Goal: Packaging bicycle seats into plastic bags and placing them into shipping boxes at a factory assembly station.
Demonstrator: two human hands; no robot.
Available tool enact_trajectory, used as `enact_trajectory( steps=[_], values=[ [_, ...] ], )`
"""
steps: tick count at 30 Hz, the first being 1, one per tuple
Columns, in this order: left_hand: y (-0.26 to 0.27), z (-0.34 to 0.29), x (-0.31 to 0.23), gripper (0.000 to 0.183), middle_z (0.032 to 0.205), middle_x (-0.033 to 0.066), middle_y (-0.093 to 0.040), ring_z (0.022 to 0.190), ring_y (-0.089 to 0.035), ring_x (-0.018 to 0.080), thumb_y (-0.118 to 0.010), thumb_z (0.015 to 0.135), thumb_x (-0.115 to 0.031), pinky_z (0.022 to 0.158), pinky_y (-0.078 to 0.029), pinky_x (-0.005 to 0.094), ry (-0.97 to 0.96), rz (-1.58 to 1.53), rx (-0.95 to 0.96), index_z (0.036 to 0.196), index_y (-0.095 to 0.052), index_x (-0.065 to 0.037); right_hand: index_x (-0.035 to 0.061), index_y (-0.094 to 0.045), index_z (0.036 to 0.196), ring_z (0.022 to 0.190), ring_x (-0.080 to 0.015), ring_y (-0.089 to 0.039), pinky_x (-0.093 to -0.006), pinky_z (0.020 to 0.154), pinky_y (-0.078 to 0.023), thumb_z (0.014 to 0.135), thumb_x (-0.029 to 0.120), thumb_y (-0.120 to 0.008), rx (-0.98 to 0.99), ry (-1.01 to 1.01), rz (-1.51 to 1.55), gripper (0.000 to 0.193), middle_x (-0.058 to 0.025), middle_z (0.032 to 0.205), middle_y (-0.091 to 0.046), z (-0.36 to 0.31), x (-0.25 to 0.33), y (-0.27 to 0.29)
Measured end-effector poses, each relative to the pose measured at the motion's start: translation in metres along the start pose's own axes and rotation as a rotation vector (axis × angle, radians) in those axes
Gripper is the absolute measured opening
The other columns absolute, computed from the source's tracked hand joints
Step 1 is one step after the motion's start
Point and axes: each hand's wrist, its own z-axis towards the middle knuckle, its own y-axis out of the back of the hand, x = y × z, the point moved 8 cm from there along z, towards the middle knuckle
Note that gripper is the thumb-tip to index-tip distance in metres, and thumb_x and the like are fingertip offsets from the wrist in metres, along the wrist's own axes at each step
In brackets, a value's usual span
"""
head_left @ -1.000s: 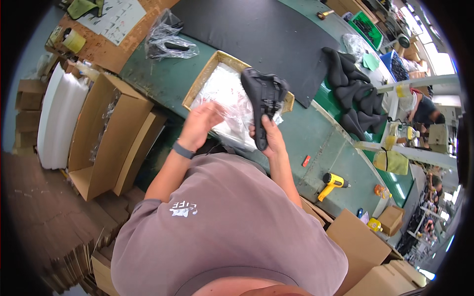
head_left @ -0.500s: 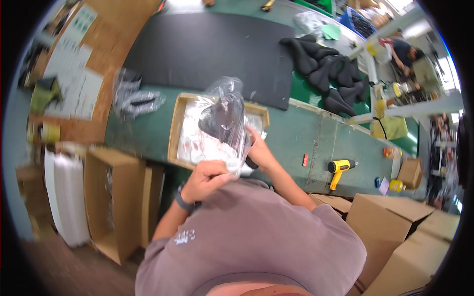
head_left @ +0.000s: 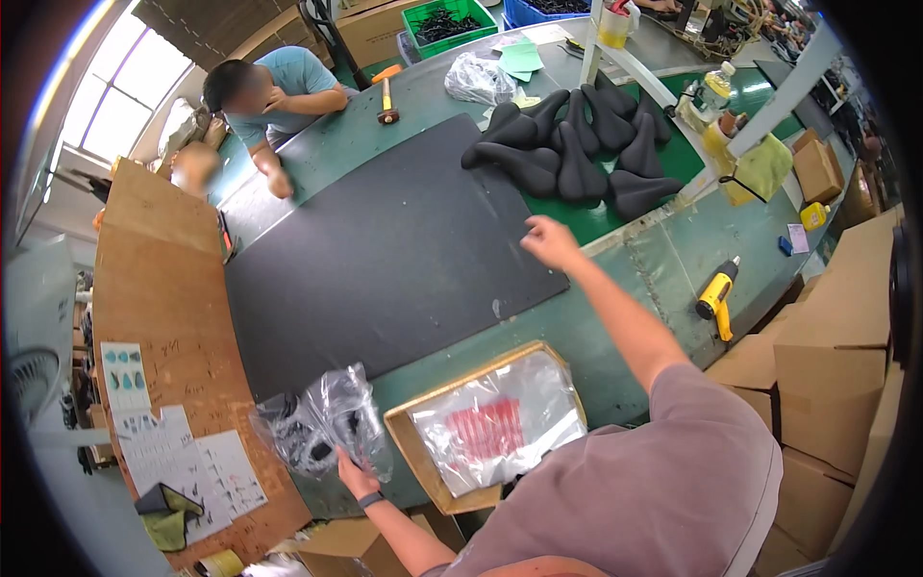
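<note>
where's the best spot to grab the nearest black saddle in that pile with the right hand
Probably the narrow nose of the nearest saddle, at the pile's near left edge. It lies on the green table with its long thin end free toward the black mat, nothing stacked on it. The right hand, open and empty, could come from the mat side and close the fingers around that slim end.

Green table (head_left: 663, 260), black mat (head_left: 385, 260), black saddles (head_left: 577, 144), yellow drill (head_left: 716, 296), cardboard tray (head_left: 409, 433)

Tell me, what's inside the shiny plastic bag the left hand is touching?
The clear bag under the left hand holds something black, with another filled bag beside it. The crinkled plastic glares too much to make out its exact shape.
</note>
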Motion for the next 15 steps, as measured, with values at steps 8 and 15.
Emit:
enact_trajectory(
  steps=[8, 15],
  values=[
    [0.042, 0.003, 0.096, 0.049, 0.145, 0.0226, -0.071, 0.129, -0.068, 0.0298, -0.072, 0.111, -0.018, 0.113, -0.054, 0.0418, -0.184, 0.706, -0.082, 0.149, -0.063, 0.011, -0.0049, -0.047, 0.159, 0.129, -0.0519, -0.068, -0.0568, 0.113, -0.054, 0.090, 0.032, -0.080, -0.411, -0.135, -0.491, 0.085, -0.0370, 0.137, -0.070, 0.275, -0.170, 0.102],
    [-0.003, -0.088, 0.093, 0.047, 0.137, 0.0161, -0.074, 0.121, -0.070, 0.0245, -0.047, 0.123, -0.032, 0.108, -0.054, 0.0410, -0.307, 0.571, -0.098, 0.144, -0.065, 0.006, 0.0046, -0.048, 0.165, 0.139, -0.0463, -0.064, -0.0606, 0.119, -0.046, 0.088, 0.072, -0.077, -0.532, -0.555, -0.512, 0.106, -0.0233, 0.144, -0.072, 0.271, -0.156, 0.053]
  ],
)
